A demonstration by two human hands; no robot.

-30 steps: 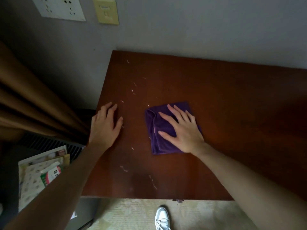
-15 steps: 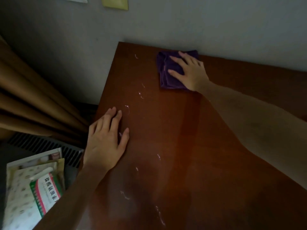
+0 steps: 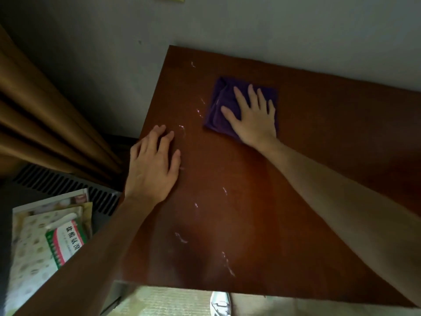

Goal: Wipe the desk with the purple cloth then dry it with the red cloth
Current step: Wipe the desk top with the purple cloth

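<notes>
The folded purple cloth (image 3: 219, 106) lies on the dark red-brown desk (image 3: 319, 137), toward its far left part. My right hand (image 3: 252, 117) presses flat on the cloth with fingers spread, covering most of it. My left hand (image 3: 152, 165) rests flat on the desk near its left edge, holding nothing. White smears and specks (image 3: 182, 238) streak the left half of the desk top. No red cloth is in view.
A grey wall (image 3: 250, 26) borders the desk's far edge. Brown curtains (image 3: 45, 124) hang at the left. Below them sit a vent grille (image 3: 68, 185) and a stack of packets and papers (image 3: 45, 236). A white shoe (image 3: 219, 304) shows on pale carpet past the near edge.
My right hand has pulled the purple cloth back from the desk's far edge toward me, after pushing it away the moment before. My left hand has stayed planted near the left edge.
</notes>
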